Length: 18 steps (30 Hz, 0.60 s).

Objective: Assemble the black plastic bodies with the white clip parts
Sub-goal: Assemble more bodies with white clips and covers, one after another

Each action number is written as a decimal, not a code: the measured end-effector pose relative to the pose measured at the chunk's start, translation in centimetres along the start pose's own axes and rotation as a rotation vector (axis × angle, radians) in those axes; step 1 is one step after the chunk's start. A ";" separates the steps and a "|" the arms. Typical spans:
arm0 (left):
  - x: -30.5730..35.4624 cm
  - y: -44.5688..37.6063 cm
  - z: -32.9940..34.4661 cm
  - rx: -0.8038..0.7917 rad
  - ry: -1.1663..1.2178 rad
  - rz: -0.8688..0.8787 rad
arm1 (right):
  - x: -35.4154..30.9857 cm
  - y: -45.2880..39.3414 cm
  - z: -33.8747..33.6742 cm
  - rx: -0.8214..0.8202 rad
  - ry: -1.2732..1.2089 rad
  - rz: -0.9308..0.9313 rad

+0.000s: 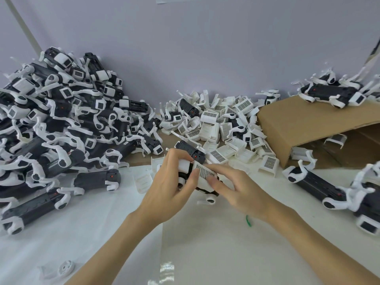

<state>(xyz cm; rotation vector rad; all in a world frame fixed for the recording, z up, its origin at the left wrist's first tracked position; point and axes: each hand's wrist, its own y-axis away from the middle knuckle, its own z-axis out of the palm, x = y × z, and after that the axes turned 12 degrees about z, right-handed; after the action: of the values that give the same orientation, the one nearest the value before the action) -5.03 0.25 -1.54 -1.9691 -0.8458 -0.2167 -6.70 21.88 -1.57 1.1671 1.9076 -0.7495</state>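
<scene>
White plastic under the fingers (211,181): right hand (244,190) lying with fingers fairly straight on the grilled face of a white clip part (204,174), pressing rather than gripping. Left hand (170,177) curled round the black plastic body (190,156), thumb and forefinger pinching its near end, the piece held just above the tabletop (205,233) at centre. Probably mid-seating of the clip. Best done by keeping the body braced firmly in the left hand, squaring the clip to the body first, then pushing evenly across the grille instead of at one corner. Worth watching for a tilted clip or a bent white arm. Beyond, loose white clips in a heap (224,128) just behind the hands. Further out, a large pile of black-and-white units (61,120) at left, a cardboard box (304,120) at right, more units (329,93) on top of it.
</scene>
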 end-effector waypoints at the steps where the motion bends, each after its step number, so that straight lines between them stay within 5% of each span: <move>1: -0.1 0.0 0.0 -0.001 0.013 -0.005 | 0.1 0.0 0.1 0.000 -0.019 -0.005; 18: -0.6 0.2 -1.4 -0.094 0.059 0.002 | -0.5 -0.1 0.5 -0.060 -0.296 0.084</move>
<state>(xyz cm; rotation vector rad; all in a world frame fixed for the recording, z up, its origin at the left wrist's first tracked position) -5.11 -1.32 -1.22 -2.0405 -0.8084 -0.3164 -6.48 21.29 -1.42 1.0299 1.6155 -0.7672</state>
